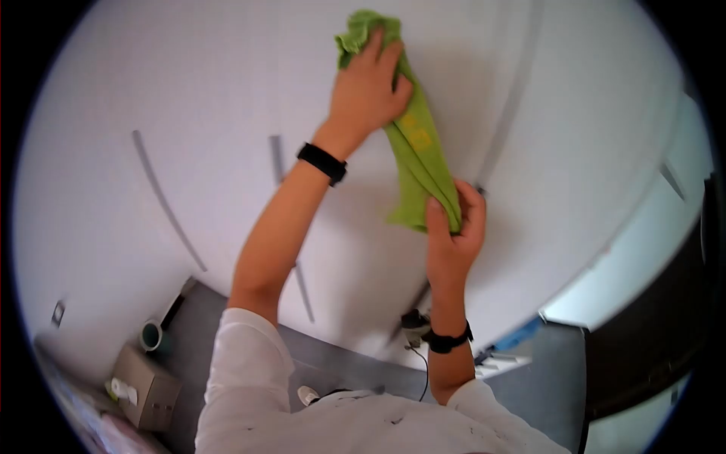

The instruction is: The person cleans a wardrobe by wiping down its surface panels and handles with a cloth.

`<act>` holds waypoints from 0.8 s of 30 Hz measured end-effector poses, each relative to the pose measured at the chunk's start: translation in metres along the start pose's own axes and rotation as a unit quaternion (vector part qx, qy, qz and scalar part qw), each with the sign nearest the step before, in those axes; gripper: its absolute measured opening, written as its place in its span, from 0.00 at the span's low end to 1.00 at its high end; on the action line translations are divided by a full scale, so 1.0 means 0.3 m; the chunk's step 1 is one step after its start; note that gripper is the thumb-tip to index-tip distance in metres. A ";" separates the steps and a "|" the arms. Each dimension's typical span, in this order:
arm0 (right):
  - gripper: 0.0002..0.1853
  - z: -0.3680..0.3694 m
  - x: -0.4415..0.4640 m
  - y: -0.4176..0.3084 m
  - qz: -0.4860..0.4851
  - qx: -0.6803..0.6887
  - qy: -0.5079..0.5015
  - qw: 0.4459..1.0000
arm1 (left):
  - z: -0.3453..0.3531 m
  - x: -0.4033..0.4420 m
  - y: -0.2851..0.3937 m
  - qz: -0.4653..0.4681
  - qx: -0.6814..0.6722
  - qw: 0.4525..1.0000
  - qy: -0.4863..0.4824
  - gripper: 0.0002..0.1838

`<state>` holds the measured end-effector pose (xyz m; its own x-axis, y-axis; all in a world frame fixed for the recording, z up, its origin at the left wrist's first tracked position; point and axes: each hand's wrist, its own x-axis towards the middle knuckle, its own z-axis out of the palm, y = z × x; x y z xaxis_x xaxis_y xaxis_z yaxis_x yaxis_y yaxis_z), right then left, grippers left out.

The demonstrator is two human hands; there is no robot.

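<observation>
A green cloth (432,163) with yellow marks hangs lengthwise in front of the white wall (212,98). At its bunched upper end, my left hand (367,94) grips it, fingers pointing up and the thumb to the right. The lower end is pinched between the thumb and fingers of my right hand (456,227). Between both hands the fabric stretches in long folds. Black bands circle both wrists. Parts of the cloth are hidden behind my left palm.
Several thin dark strips (168,204) run along the wall. On the grey floor (208,321), a cardboard box (147,390) stands at lower left, near a round green-lined container (151,334). A dark object with a cord (415,325) is low by my right forearm.
</observation>
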<state>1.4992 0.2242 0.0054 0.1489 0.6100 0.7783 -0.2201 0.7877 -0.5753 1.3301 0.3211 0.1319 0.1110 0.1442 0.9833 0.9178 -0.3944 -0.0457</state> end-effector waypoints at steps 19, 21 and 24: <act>0.15 1.078 -0.280 0.440 0.018 0.149 -0.109 0.983 | -0.474 -0.439 -1.019 -0.014 0.067 0.966 -0.249 0.32; 0.15 1.173 -0.310 0.470 0.036 0.159 -0.111 0.980 | -0.514 -0.479 -1.108 0.035 0.085 0.974 -0.205 0.32; 0.15 1.270 -0.363 0.526 0.051 0.165 -0.076 0.982 | -0.575 -0.519 -1.202 0.110 0.121 0.962 -0.217 0.31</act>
<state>1.0811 0.2495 -0.0744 -0.0297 0.6451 0.7636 -0.5310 0.6370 -0.5588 0.9159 0.2844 0.0256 0.4140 0.4673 0.7812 0.9097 -0.2435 -0.3365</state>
